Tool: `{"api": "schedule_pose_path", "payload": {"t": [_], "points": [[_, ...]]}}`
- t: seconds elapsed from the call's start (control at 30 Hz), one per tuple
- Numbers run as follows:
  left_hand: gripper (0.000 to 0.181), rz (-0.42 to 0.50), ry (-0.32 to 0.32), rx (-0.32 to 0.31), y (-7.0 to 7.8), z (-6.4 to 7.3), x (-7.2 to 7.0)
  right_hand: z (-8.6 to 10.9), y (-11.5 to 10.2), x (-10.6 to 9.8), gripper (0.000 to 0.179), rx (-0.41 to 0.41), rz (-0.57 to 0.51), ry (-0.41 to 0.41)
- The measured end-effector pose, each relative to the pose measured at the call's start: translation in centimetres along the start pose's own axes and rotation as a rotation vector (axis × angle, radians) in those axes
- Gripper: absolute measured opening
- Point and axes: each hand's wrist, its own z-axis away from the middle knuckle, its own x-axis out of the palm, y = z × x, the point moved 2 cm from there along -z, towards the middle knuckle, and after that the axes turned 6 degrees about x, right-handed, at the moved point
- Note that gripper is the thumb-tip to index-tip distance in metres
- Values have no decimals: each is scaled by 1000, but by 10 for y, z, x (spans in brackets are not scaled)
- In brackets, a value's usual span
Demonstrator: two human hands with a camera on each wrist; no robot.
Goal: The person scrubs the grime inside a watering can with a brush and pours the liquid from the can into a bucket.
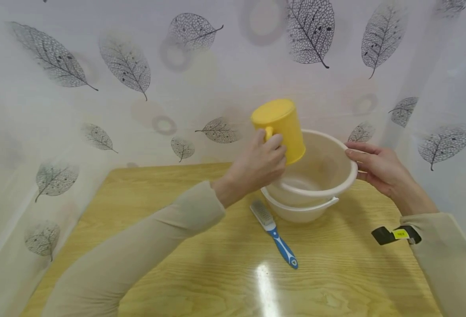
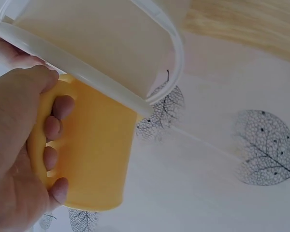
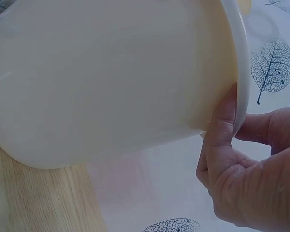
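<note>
A yellow mug (image 1: pixel 286 132) is tipped upside down over the mouth of a white bucket (image 1: pixel 308 211). My left hand (image 1: pixel 258 165) grips the mug by its handle, and the left wrist view shows the fingers curled through it (image 2: pixel 53 125). The mug's mouth leans into the bucket opening. At the bucket's right side, my right hand (image 1: pixel 379 169) pinches the rim, thumb on one side and fingers on the other, as the right wrist view shows. The bucket tilts a little on the table, its white handle hanging down in front. Whether anything leaves the mug cannot be seen.
A brush (image 1: pixel 274 233) with a blue and white handle lies on the wooden table (image 1: pixel 201 273), just in front of the bucket. Behind and beside the table hangs a pale sheet (image 1: pixel 137 119) printed with dark leaves. A black strap (image 1: pixel 395 234) sits at the right sleeve.
</note>
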Motion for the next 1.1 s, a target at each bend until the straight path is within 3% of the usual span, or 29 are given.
{"api": "schedule_pose_path", "payload": {"t": [0.33, 0.53, 0.7, 1.1], "points": [[34, -84, 11, 76, -11, -1, -2, 0, 0, 1, 15, -4, -6, 0], [39, -141, 103, 137, -13, -2, -5, 0, -1, 2, 14, 5, 2, 3], [43, -163, 149, 132, -15, -6, -7, 1, -2, 2, 14, 12, 5, 3], [37, -106, 123, 112, -16, -8, -4, 1, -2, 2, 14, 20, -1, 1]]}}
